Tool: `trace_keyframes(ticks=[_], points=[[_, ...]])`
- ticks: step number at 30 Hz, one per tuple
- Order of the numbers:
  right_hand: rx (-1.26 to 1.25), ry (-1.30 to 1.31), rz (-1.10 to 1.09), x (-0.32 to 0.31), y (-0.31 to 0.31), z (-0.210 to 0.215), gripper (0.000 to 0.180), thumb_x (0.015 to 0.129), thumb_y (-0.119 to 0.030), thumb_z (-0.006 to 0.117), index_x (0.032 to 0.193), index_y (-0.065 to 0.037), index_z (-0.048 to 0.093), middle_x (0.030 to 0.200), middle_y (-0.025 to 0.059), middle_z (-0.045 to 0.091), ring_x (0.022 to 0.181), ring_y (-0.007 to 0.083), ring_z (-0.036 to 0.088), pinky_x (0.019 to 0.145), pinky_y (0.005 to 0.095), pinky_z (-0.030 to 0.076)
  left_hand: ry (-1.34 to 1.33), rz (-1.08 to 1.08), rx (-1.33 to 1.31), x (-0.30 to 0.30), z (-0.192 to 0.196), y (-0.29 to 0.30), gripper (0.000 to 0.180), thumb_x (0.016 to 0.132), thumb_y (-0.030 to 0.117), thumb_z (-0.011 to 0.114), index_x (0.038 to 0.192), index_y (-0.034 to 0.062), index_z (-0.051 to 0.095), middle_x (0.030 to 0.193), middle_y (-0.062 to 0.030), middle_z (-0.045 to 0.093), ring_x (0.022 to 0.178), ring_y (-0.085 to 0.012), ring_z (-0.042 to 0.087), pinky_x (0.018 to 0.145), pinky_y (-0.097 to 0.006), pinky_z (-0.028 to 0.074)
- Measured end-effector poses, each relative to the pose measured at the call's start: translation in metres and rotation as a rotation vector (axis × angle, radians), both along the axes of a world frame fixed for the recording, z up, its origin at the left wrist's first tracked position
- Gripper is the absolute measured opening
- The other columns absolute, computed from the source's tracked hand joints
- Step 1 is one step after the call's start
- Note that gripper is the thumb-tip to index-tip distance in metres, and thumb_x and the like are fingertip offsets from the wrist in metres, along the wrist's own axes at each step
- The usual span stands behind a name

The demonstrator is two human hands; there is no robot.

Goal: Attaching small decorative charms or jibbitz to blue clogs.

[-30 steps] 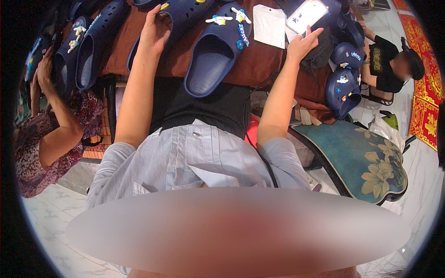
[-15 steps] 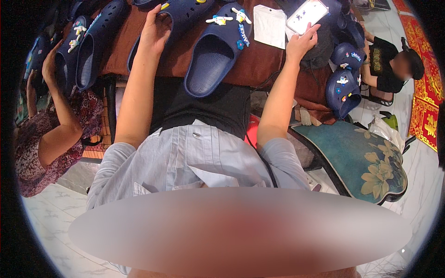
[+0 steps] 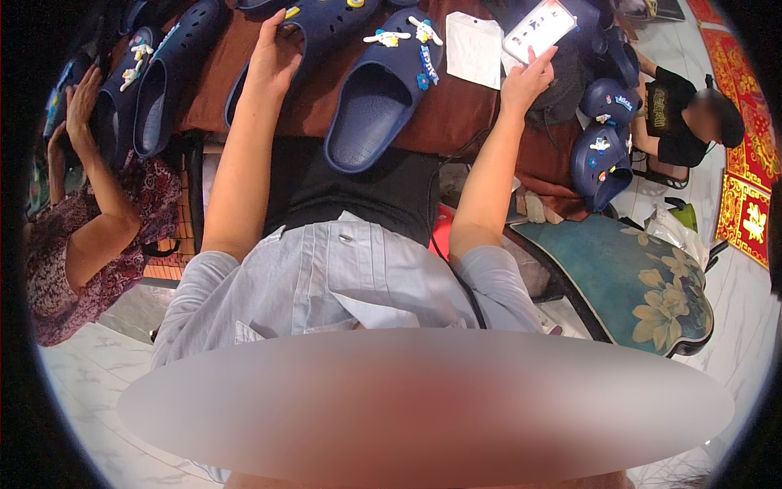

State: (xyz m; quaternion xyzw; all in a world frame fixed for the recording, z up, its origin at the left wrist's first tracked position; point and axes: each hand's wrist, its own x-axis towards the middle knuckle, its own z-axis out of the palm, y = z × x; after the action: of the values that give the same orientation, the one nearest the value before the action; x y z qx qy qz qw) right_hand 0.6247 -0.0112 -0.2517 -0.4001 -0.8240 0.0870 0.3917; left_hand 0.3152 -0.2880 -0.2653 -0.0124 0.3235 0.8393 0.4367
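My left hand (image 3: 275,61) grips the edge of a navy clog (image 3: 326,24), its thumb beside a yellow charm near the top edge of the view; part of the clog is cut off. Beside it a second navy clog (image 3: 371,106), with white character charms (image 3: 387,38), lies on the brown cloth (image 3: 309,122). My right hand (image 3: 528,81) is at the lower edge of a phone (image 3: 539,31) with a lit white screen, fingers stretched toward it, one fingertip touching or very near it. A white paper card (image 3: 474,50) lies left of the phone.
Several navy clogs (image 3: 179,73) stand at the left, and decorated ones (image 3: 601,159) at the right. A person in a patterned top (image 3: 106,228) works at the left; another in black (image 3: 676,114) sits at the right. A green floral cushioned seat (image 3: 619,277) is by my right side.
My right hand's fingers have shifted left along the phone's lower edge. The left-hand co-worker's hands have moved by the clogs. My left hand stays on its clog.
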Motion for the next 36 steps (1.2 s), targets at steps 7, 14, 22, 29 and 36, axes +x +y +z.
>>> trace_keyframes(ticks=[7,14,22,29,36], points=[[0.0,-0.072,-0.035,-0.004,0.005,-0.004,0.077,0.08,0.005,0.045,0.149,-0.001,0.011,0.139,0.0111,0.049,0.128,0.0314,0.03,0.104,0.0448,0.021,-0.006,-0.078,0.033,-0.002,0.001,-0.003,0.029,0.087,0.029,0.064,0.104,0.0056,0.063,0.106,-0.0088,0.066,0.1,-0.0227,0.061,0.092,-0.036,0.048],[0.005,-0.097,-0.056,-0.002,0.006,-0.005,0.076,0.08,0.004,0.047,0.148,0.001,0.013,0.142,0.0101,0.046,0.129,0.0342,0.029,0.105,0.0461,0.021,0.073,-0.003,-0.025,0.022,0.031,0.004,0.031,0.085,0.036,0.067,0.095,0.0077,0.057,0.091,-0.0026,0.058,0.09,-0.0179,0.053,0.089,-0.03,0.04],[0.034,-0.122,-0.049,-0.003,0.005,-0.005,0.077,0.08,0.003,0.049,0.147,0.001,0.013,0.143,0.0099,0.045,0.129,0.0354,0.029,0.105,0.0459,0.021,0.045,0.006,-0.014,0.017,0.025,0.003,0.025,0.086,0.033,0.066,0.089,0.0095,0.058,0.086,-0.0029,0.059,0.085,-0.0171,0.055,0.084,-0.03,0.043],[-0.045,0.01,0.008,-0.003,0.004,0.0,0.08,0.078,0.009,0.046,0.149,0.001,0.009,0.143,0.0205,0.033,0.132,0.0337,0.033,0.109,0.0417,0.022,0.008,0.031,-0.052,0.016,0.023,0.005,0.024,0.085,0.032,0.068,0.08,0.0117,0.057,0.077,-0.0004,0.057,0.078,-0.0151,0.055,0.076,-0.028,0.043],[0.011,0.087,0.053,-0.004,0.016,0.015,0.082,0.077,0.015,0.042,0.149,0.002,0.005,0.14,0.0295,0.021,0.133,0.0326,0.038,0.108,0.0376,0.026,-0.022,0.01,-0.02,0.014,0.022,0.006,0.023,0.084,0.03,0.069,0.081,0.0119,0.055,0.079,-0.0008,0.057,0.078,-0.015,0.054,0.077,-0.027,0.042]])
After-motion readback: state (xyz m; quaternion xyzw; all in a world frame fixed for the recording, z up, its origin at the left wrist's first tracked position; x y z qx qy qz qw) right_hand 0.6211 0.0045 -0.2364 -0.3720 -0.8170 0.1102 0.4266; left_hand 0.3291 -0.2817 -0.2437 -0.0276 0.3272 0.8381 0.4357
